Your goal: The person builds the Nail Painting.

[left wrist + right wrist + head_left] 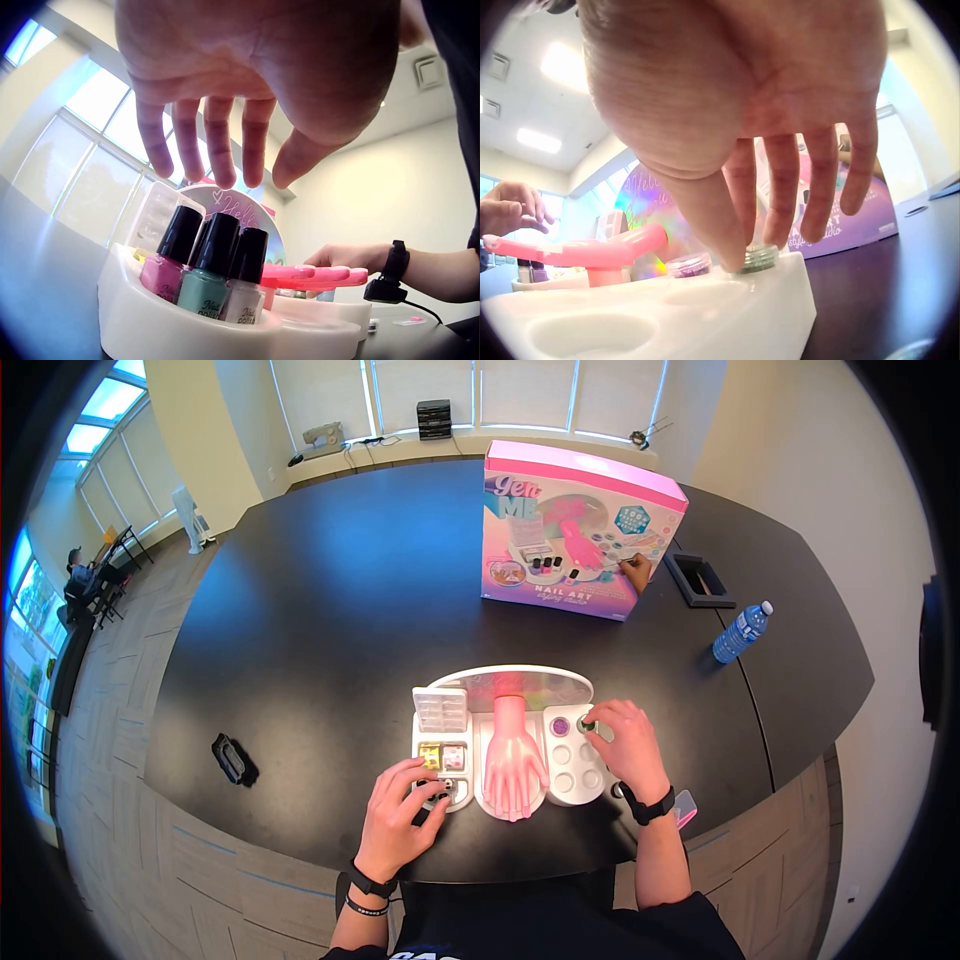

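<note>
In the right wrist view my right hand [628, 745] pinches a small clear pot of green glitter [759, 259] between thumb and fingertips, at a back well of the white tray [574, 788]. A pot of purple glitter [560, 727] sits in the well beside it. My left hand [396, 815] hovers over the nail polish bottles, its fingers hanging down apart from the caps. Pink [160, 276], teal [204, 291] and pale polish bottles [244, 298] stand upright in the white holder [124, 315]. Between the hands a pink model hand [512, 760] lies palm down.
A "Nail Art" box [580, 530] stands behind the set. To the right are a water bottle [742, 632] and a dark table insert [700, 582]. A small black object [232, 759] lies at left. A clear-and-pink case [685, 809] is near my right wrist.
</note>
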Tool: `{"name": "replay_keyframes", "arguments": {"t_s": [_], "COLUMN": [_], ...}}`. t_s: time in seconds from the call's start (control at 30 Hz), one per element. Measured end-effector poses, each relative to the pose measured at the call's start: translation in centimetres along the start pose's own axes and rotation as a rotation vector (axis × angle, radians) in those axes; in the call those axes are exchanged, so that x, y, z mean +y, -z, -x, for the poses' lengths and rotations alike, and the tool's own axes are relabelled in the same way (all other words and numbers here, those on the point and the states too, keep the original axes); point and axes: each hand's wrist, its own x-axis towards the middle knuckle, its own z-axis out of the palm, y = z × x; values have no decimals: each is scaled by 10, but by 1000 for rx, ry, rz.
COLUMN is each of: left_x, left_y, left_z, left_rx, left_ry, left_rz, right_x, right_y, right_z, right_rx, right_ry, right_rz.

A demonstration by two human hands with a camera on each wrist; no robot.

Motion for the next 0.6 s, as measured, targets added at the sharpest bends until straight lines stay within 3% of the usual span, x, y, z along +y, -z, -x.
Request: {"name": "replay_keyframes", "arguments": {"t_s": [0.6], "left_x": [-1], "left_y": [-3], "left_z": [-2], "left_rx": [-13], "left_ry": [-9], "left_rz": [-2], "right_x": [2], "right_y": [-1], "right_z": [0], "right_rx": [-14], "right_ry": [-2], "right_rz": [-28]}}
